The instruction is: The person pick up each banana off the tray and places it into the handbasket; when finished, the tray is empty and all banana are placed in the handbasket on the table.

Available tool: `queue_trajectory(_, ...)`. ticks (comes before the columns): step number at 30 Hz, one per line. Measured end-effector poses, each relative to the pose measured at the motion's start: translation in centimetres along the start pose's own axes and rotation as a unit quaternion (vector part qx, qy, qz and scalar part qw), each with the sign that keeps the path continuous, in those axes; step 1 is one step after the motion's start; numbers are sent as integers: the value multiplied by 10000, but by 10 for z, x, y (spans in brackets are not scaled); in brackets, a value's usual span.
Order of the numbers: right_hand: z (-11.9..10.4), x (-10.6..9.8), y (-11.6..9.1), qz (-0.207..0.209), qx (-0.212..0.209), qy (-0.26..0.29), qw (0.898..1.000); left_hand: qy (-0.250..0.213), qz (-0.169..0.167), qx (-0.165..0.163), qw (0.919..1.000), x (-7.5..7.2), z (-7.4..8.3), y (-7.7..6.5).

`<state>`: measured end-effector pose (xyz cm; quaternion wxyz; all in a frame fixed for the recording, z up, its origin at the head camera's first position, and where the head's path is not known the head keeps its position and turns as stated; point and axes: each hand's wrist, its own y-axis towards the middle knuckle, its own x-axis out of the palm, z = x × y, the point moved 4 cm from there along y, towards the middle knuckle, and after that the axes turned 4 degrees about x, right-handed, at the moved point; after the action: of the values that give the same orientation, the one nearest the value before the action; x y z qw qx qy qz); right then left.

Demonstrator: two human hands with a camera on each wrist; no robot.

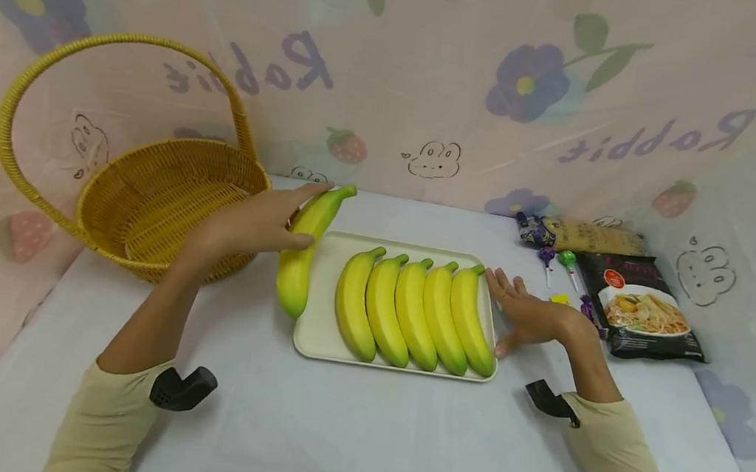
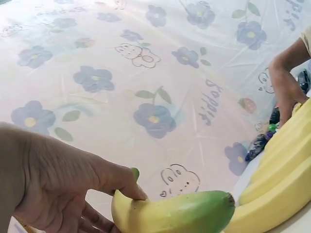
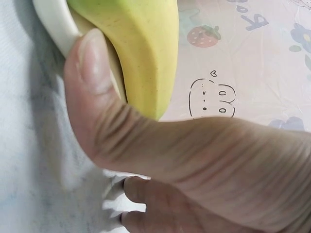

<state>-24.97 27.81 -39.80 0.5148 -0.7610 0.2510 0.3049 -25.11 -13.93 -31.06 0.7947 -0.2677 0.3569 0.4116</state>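
Observation:
My left hand (image 1: 255, 220) grips a yellow banana (image 1: 303, 260) with a green stem, held over the left end of a cream tray (image 1: 318, 339). In the left wrist view the thumb presses one side of that banana (image 2: 180, 213); some fingers are partly hidden behind it. Several more bananas (image 1: 412, 313) lie side by side on the tray. My right hand (image 1: 528, 318) is at the tray's right edge, fingers spread. In the right wrist view its thumb (image 3: 92, 73) touches the tray rim beside the rightmost banana (image 3: 146, 53).
A yellow wicker basket (image 1: 97, 206) with a tall handle stands at the back left. At the right lie a black noodle packet (image 1: 642, 309), a long wrapped pack (image 1: 591, 238) and lollipops (image 1: 568, 260). A printed curtain (image 1: 390, 81) hangs behind the white table (image 1: 336, 425).

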Motion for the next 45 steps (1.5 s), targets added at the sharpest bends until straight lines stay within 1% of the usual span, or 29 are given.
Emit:
queue_trajectory(4, 0, -1, 0, 40, 25, -120, 9999, 28, 484, -74, 9988, -17, 1, -11)
queue_trajectory(9, 1, -1, 0, 19, 57, -168, 9998, 247, 993, -139, 9947, -38, -3, -27)
queue_trajectory(14, 0, -2, 0, 50, 73, -235, 9997, 544, 1384, -231, 9886, -54, -14, -43)
queue_trajectory(18, -1, -1, -1, 18, 139, -239, 9996, 686, 1628, -360, 9836, -64, -24, -55)
queue_trajectory(21, 0, 0, -1, 25, 137, -231, 9996, 709, 1785, -467, 9803, -73, -33, -64)
queue_trajectory(25, 0, 1, 0, 21, 88, -246, 9997, 812, 1864, -789, 9759, -82, -51, -74)
queue_trajectory(28, 0, 2, 1, 69, 74, -286, 9995, 1049, 1873, -1105, 9704, -87, -65, -79)
queue_trajectory(31, 0, 3, 3, 34, 97, -280, 9996, 1295, 1790, -1320, 9663, -89, -78, -82)
queue_trajectory(34, 2, 4, 3, 19, 114, -277, 9996, 1476, 1696, -1370, 9647, -89, -88, -79)
queue_trajectory(36, 3, 3, 3, 56, 126, -300, 9995, 1528, 1716, -1418, 9629, -89, -95, -76)
queue_trajectory(41, 2, 2, 3, 85, 61, -279, 9996, 1429, 1745, -1685, 9595, -87, -116, -70)
queue_trajectory(43, 1, 3, 4, 78, 46, -275, 9996, 1352, 1698, -1788, 9597, -86, -125, -69)
queue_trajectory(45, 0, 4, 5, 77, 33, -268, 9996, 1369, 1622, -1857, 9594, -84, -133, -68)
